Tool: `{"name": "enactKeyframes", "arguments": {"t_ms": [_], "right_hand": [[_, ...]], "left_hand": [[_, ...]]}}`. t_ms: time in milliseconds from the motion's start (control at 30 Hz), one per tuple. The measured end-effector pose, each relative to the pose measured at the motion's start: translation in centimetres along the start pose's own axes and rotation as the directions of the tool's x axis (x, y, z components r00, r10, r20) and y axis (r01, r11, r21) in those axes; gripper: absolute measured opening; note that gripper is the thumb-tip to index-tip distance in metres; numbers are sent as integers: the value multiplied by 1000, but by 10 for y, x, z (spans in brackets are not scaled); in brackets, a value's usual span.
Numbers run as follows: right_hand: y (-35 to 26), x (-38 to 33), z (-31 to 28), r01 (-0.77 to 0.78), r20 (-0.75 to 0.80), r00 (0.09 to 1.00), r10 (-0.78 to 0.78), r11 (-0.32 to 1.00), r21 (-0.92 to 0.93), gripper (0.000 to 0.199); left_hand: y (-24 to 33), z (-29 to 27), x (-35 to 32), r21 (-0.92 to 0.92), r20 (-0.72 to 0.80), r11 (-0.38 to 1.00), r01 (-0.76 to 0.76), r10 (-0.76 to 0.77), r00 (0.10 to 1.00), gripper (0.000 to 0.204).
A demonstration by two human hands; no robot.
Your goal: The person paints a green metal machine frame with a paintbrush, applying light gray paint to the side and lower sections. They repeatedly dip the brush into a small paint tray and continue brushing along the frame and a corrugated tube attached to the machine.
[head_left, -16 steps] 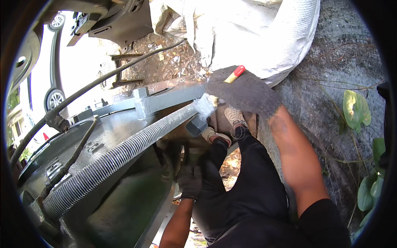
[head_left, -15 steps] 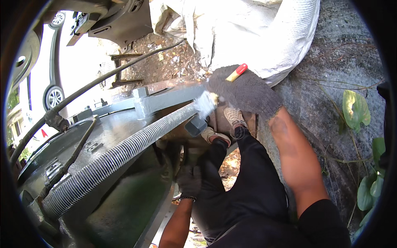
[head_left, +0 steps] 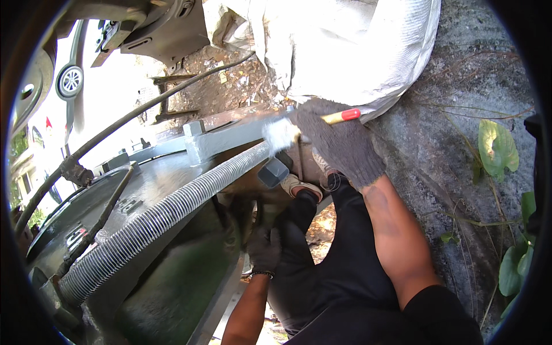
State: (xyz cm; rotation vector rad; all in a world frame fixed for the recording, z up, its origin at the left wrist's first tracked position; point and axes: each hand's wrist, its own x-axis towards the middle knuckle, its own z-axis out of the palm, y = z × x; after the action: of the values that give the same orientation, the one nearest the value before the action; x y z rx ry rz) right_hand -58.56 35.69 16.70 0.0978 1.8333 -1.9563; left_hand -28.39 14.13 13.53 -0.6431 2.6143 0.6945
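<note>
My right hand (head_left: pixel 339 138), in a dark knitted glove, is closed around a paintbrush (head_left: pixel 345 117) with a red-tipped wooden handle. Its paint-coated bristles (head_left: pixel 280 134) are at a grey metal bar (head_left: pixel 230 138), just above the upper end of a long coil spring (head_left: pixel 172 215). A small grey square-ended piece (head_left: pixel 272 172) sits below the bristles. My left hand (head_left: pixel 264 250), also gloved, is low beside the edge of a dark green painted panel (head_left: pixel 172 287); its fingers blend into the shadow, so their grip is unclear.
A white woven sack (head_left: pixel 356 52) lies at the far side. A black cable (head_left: pixel 144 109) crosses the upper left. On the right are a rough grey wall (head_left: pixel 414 144) and leafy vines (head_left: pixel 497 146). My shoes (head_left: pixel 302 187) stand beneath the bar; a parked car's wheel (head_left: pixel 70 81) shows beyond.
My right hand and the paintbrush have shifted left along the bar, and the handle has swung closer to level. My left hand stays about where it was.
</note>
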Motion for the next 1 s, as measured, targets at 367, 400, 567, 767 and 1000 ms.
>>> {"name": "enactKeyframes", "arguments": {"t_ms": [367, 400, 567, 767, 1000], "right_hand": [[14, -5, 18, 115, -176, 979, -106, 992, 42, 18], [14, -7, 16, 22, -113, 993, -18, 999, 35, 20], [15, -37, 11, -172, -69, 982, 174, 984, 35, 22], [21, -37, 5, 68, -122, 990, -72, 997, -38, 22], [47, -82, 47, 167, -172, 953, -251, 903, -395, 10]], "left_hand": [[0, -2, 0, 10, 21, 999, -30, 30, 999, 30], [0, -3, 1, 9, 25, 999, -33, 32, 999, 30], [-2, -2, 1, -23, 25, 1000, 8, -7, 1000, 27], [1, -3, 3, 31, 3, 999, -22, 22, 1000, 26], [10, -8, 6, 17, 26, 998, -53, 52, 998, 25]]}}
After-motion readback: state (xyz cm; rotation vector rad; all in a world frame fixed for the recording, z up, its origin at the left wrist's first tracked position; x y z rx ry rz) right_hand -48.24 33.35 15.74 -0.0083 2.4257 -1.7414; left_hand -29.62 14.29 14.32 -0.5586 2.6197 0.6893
